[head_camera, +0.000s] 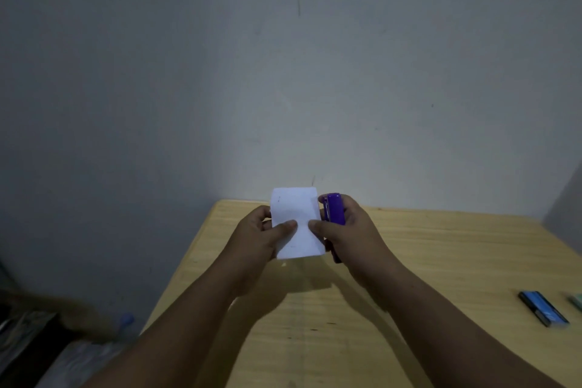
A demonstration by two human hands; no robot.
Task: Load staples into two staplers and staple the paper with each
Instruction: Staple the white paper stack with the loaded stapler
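The person holds a small white paper (296, 224) up above the wooden surface (441, 249), near its far left corner. The left hand (261, 235) pinches the paper's left side; the right hand (343, 230) has its grip closed around a purple stapler (334, 209) and its thumb also presses the paper — so this hand does two jobs. I think the paper may slip or bend before the stapler bites. A blue stapler (543, 309) lies well apart at the right.

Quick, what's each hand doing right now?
Left hand: closed on the white folded paper.
Right hand: grip closed on the purple plastic stapler, thumb on the paper.
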